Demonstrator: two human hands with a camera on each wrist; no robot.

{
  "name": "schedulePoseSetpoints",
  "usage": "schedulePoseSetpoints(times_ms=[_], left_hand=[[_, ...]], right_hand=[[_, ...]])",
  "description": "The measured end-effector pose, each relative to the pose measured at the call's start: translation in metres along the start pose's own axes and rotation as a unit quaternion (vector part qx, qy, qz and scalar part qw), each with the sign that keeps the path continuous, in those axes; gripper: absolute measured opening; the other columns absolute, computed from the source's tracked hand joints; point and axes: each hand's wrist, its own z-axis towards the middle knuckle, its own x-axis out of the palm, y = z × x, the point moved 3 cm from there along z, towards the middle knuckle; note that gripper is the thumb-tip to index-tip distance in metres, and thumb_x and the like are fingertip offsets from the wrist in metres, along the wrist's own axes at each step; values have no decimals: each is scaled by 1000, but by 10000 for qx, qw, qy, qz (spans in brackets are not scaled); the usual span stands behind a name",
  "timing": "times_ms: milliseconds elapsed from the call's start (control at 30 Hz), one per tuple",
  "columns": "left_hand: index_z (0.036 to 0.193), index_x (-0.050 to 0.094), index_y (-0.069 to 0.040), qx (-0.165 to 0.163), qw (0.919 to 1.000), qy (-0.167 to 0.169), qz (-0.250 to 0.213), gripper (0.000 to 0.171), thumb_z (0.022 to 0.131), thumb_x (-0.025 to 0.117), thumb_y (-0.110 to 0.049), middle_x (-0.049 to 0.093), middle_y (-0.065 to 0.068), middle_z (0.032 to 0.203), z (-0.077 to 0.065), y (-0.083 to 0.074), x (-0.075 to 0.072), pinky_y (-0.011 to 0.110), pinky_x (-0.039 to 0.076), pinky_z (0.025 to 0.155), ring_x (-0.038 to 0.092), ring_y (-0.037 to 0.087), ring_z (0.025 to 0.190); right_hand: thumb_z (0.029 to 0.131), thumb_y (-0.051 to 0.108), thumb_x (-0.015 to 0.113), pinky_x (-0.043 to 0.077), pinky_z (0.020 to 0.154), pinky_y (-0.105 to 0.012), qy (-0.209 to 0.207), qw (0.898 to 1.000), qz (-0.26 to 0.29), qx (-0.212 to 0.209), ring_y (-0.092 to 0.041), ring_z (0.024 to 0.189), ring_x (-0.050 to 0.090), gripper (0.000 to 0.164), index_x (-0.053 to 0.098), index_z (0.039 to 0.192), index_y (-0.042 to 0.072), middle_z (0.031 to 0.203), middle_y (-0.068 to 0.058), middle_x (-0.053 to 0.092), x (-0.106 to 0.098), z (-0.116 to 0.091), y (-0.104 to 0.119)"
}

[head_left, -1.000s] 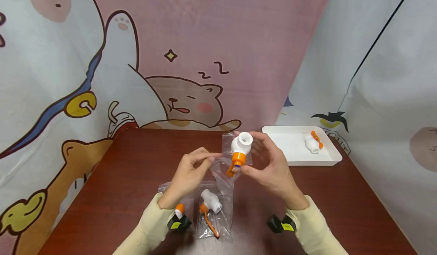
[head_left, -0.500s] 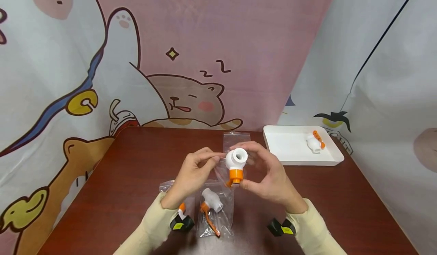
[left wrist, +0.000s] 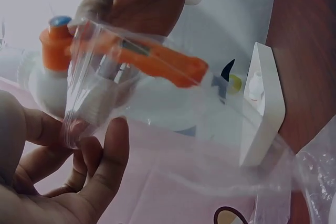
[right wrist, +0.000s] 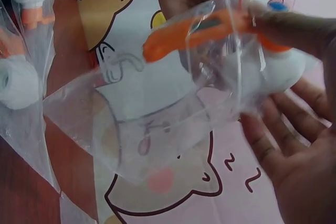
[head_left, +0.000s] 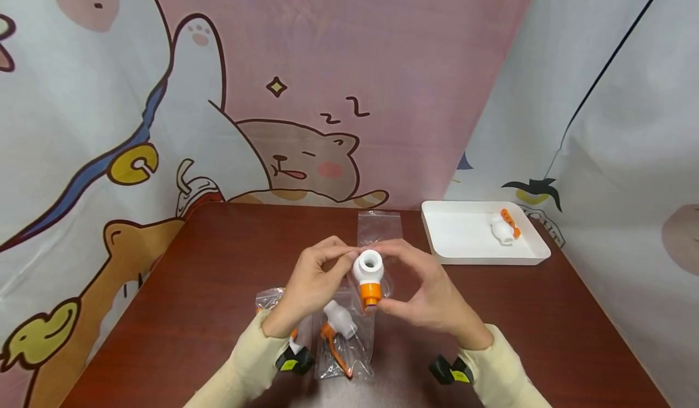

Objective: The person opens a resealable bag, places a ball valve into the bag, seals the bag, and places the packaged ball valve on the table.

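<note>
A white plastic ball valve (head_left: 369,274) with an orange collar and lever sits partly inside a clear plastic bag (left wrist: 231,156). My right hand (head_left: 431,289) grips the valve between thumb and fingers, its white opening turned up towards the head camera. The left hand (head_left: 319,280) pinches the bag's edge with thumb and forefinger, close beside the valve. In the left wrist view the orange lever (left wrist: 173,66) lies within the bag, while the blue-tipped end (left wrist: 60,21) pokes out past the bag's mouth. Both hands are raised over the table.
Below the hands lies another bagged valve (head_left: 340,322); a further bag (head_left: 270,297) is partly covered by the left wrist. A flat clear bag (head_left: 379,226) lies towards the table's back edge. At back right, a white tray (head_left: 455,241) holds one valve (head_left: 502,231).
My right hand has brought the valve down and left, up against the left fingertips. The lever has dropped out of sight in the head view. The left hand has barely moved.
</note>
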Motion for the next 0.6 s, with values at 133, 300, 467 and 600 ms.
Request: schedulePoseSetpoints(times_ms=[133,300,467,600], left_hand=[[107,82,-17,10,10000,-77,18,19,100,65,-12,66,0,87,-1,0,1,20,46,66,57,13,78],[106,82,-18,22,9996,-268,-65,20,100,64,-12,68,1,88,-1,3,4,20,47,69,59,13,81],[105,82,-20,-53,9989,-471,25,20,100,64,-12,68,0,87,0,6,6,20,45,68,58,12,79],[106,82,-21,-126,9984,-554,-5,20,101,64,-14,68,0,88,1,7,7,20,45,68,58,13,80]], right_hand=[[67,0,90,56,92,-29,-26,9988,-197,450,-16,119,61,76,62,135,17,133,-2,62,2,-2,0],[69,1,91,62,78,-30,-78,9909,-31,1341,-15,102,65,74,62,134,23,123,3,64,5,-8,-2],[71,-5,88,63,74,-32,-133,9789,421,1993,-20,88,69,75,61,136,21,111,-4,69,9,-11,-4],[74,-13,78,63,80,-30,-26,9667,558,2498,-19,88,69,74,60,138,21,110,-9,69,10,-11,-5]])
